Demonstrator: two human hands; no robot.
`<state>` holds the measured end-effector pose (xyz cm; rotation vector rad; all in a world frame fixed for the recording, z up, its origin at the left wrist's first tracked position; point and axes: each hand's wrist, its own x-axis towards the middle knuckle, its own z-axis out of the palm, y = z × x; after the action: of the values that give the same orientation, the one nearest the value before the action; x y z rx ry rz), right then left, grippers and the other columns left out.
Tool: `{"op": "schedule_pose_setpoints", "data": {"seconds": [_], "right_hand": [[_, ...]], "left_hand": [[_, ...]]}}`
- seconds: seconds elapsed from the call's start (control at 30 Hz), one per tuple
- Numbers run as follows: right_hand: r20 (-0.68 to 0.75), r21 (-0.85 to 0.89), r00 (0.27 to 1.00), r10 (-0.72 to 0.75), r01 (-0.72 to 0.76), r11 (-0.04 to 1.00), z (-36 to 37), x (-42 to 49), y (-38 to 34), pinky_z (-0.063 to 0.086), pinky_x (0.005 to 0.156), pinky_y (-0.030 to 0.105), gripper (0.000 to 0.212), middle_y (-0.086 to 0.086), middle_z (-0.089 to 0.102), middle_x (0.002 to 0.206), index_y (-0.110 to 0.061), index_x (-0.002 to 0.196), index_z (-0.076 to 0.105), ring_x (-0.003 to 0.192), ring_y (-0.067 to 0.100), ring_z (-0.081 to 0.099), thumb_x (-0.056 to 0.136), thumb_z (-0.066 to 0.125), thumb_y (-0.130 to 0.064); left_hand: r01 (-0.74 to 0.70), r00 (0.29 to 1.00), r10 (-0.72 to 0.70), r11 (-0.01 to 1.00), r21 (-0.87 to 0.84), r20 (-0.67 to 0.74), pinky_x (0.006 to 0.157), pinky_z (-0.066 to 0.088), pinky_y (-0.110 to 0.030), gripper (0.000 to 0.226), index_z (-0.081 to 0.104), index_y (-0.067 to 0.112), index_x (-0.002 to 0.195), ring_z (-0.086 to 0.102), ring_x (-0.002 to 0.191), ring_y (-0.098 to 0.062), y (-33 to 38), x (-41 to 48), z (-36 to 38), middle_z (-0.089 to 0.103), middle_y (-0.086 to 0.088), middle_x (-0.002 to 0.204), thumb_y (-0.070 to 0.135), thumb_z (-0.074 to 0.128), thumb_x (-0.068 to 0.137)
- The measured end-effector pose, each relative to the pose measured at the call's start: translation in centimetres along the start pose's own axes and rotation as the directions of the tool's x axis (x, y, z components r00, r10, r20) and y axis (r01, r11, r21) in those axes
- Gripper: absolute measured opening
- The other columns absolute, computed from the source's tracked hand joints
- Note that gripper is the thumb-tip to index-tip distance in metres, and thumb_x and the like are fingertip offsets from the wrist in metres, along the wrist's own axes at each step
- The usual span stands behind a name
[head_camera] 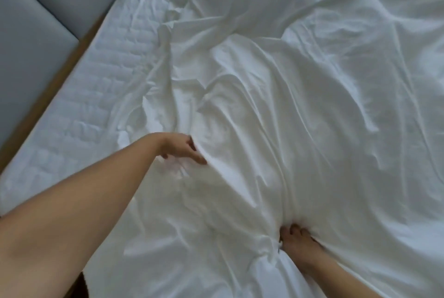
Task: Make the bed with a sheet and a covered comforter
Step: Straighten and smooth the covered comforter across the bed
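Observation:
A rumpled white sheet (300, 96) lies spread over most of the bed, heaped in folds along its left edge. To the left a strip of quilted white mattress pad (101, 86) shows uncovered. My left hand (181, 150) reaches out over the sheet's left edge, fingers loosely extended and touching the fabric. My right hand (296, 241) sits near the bottom of the view, its fingers curled into a bunched fold of the sheet. No comforter can be told apart from the sheet.
A grey padded headboard panel (36, 40) runs along the far left, with a wooden bed frame edge (60, 81) between it and the mattress. The sheet reaches past the right and top of the view.

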<state>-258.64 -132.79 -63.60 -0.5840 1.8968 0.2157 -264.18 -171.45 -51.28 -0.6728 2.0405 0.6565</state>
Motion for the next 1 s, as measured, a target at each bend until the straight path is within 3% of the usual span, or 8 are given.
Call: {"op": "schedule_pose_setpoints", "data": {"seconds": [0.13,0.23,0.33,0.53,0.6,0.77,0.9,1.0], "right_hand": [[0.099,0.033,0.995,-0.011,0.007,0.999,-6.3,-2.1,-2.4,0.041,0.102,0.032,0.053,0.014,0.059,0.136,-0.007,0.138,0.054,0.125,0.028,0.055,0.097,0.042,-0.039],[-0.170,0.429,0.985,0.030,0.047,0.902,-17.0,-3.4,-6.7,0.052,0.077,0.027,0.041,-0.004,0.074,0.082,-0.015,0.094,0.075,0.081,0.015,0.069,0.087,0.061,-0.053],[-0.518,0.725,0.737,0.433,0.110,0.679,-26.0,1.7,-10.8,0.051,0.093,0.039,0.085,0.007,0.066,0.114,-0.014,0.122,0.059,0.111,0.029,0.062,0.072,0.059,-0.083],[-0.682,0.709,0.604,0.412,0.411,0.573,-34.0,9.3,-23.5,0.043,0.086,0.041,0.031,0.027,0.066,0.117,0.001,0.110,0.066,0.107,0.043,0.060,0.101,0.047,-0.022],[-0.745,0.655,0.508,0.432,0.435,0.618,-33.6,10.7,-25.7,0.044,0.087,0.043,0.032,0.023,0.065,0.118,-0.009,0.118,0.061,0.107,0.043,0.059,0.100,0.049,-0.034],[-0.584,0.642,0.787,0.199,0.298,0.706,-30.3,15.3,-25.4,0.029,0.116,0.046,0.081,0.012,0.033,0.150,-0.051,0.151,0.021,0.139,0.032,0.033,0.080,0.053,-0.076],[-0.793,0.510,0.608,0.021,0.645,0.569,-32.5,14.0,-26.0,0.025,0.121,0.044,0.076,-0.004,0.022,0.161,-0.051,0.150,0.029,0.150,0.015,0.019,0.083,0.061,-0.062],[-0.883,0.391,0.451,0.130,0.553,0.736,-32.1,13.3,-27.2,0.026,0.116,0.044,0.085,0.002,0.021,0.163,-0.043,0.153,0.027,0.151,0.019,0.017,0.080,0.059,-0.072]], "left_hand": [[-0.119,0.981,0.081,0.970,-0.211,-0.178,0.099,0.047,-0.034,0.117,0.044,0.020,0.142,0.058,0.119,-0.020,0.8,3.0,-2.5,0.057,0.003,0.135,0.077,0.085,0.048],[-0.170,0.961,0.173,0.985,0.035,-0.217,0.097,0.048,-0.032,0.088,0.055,0.024,0.137,0.059,0.120,-0.023,0.9,7.3,1.7,0.062,0.001,0.135,0.068,0.080,0.065],[-0.302,0.870,0.301,0.951,0.062,-0.390,0.086,0.052,-0.034,0.042,0.066,0.025,0.121,0.064,0.109,-0.029,-0.4,8.5,1.3,0.070,-0.004,0.119,0.049,0.067,0.086],[-0.208,0.630,0.190,0.975,0.073,-0.753,0.064,0.042,-0.037,0.017,0.058,0.017,0.092,0.059,0.077,-0.040,-8.8,4.3,-8.7,0.064,-0.015,0.083,0.034,0.062,0.089],[-0.096,0.729,0.085,0.995,0.022,-0.679,0.074,0.047,-0.042,0.039,0.051,0.020,0.116,0.060,0.091,-0.040,-10.7,5.4,-9.1,0.062,-0.015,0.105,0.045,0.061,0.088],[-0.125,0.937,0.180,0.973,0.195,-0.300,0.106,0.041,-0.047,0.127,-0.010,0.034,0.156,0.039,0.138,-0.034,-8.3,7.2,-6.3,0.019,-0.005,0.159,0.071,0.069,0.064],[-0.323,0.882,0.364,0.929,0.180,-0.299,0.083,0.049,-0.033,0.072,0.045,0.027,0.143,0.063,0.112,-0.033,-8.6,7.4,-9.4,0.064,-0.009,0.126,0.029,0.059,0.072],[-0.302,0.760,0.251,0.953,0.016,-0.600,0.076,0.047,-0.033,0.051,0.059,0.029,0.115,0.063,0.098,-0.033,-11.2,6.9,-12.8,0.067,-0.002,0.109,0.025,0.056,0.065]]}}
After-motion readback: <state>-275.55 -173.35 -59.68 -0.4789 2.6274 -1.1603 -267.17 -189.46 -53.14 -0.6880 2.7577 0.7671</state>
